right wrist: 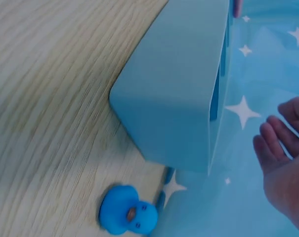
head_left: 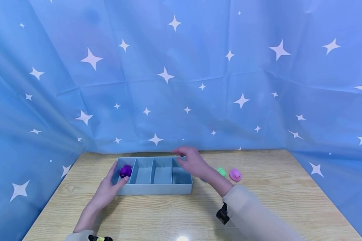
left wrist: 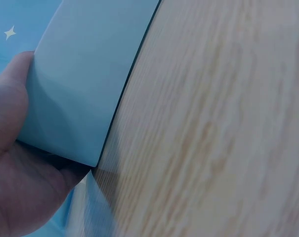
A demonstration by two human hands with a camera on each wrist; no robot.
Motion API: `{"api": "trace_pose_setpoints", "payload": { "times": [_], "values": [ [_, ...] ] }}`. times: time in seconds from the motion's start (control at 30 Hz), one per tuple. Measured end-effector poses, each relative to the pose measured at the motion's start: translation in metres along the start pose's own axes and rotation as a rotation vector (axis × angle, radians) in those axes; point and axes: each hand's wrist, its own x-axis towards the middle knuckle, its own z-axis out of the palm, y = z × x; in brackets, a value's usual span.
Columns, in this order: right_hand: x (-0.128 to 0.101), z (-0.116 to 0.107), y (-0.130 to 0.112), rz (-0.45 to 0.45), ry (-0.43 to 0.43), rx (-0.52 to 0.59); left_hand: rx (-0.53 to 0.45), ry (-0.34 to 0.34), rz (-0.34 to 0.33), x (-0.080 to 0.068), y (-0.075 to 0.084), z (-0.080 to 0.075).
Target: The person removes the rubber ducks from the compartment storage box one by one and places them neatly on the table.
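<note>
At the left, we see the left hand [head_left: 106,189] holding the end of the grey-blue box [head_left: 153,189]: its thumb lies at the front wall and its fingers are bent around the left side. In the leftmost compartment sits a purple toy [head_left: 125,171], near to the thumb. The two middle compartments hold nothing. Above the box's right end is the right hand [head_left: 194,163], half open, with fingers slightly bent; we see nothing in it, and in the right wrist view it is apart from the box. On the table [head_left: 157,217], to the right of the box, are a blue duck [right wrist: 127,211], then a green toy [head_left: 221,172], partly hidden by the forearm, and a pink duck [head_left: 235,174].
</note>
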Motion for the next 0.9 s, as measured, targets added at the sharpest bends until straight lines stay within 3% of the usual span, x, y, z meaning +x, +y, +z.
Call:
{"api": "trace_pose_setpoints", "payload": {
  "times": [0.43, 0.7, 0.9],
  "values": [
    [0.024, 0.030, -0.017, 0.059, -0.134, 0.005, -0.011, 0.010, 0.014, 0.000, 0.000, 0.000],
    [0.039, 0.038, -0.018, 0.078, -0.109, 0.058, -0.023, 0.004, 0.000, 0.002, -0.001, -0.002],
    [0.046, 0.047, -0.020, 0.091, -0.138, 0.068, -0.024, -0.006, -0.015, 0.002, 0.001, 0.000]
  ]
}}
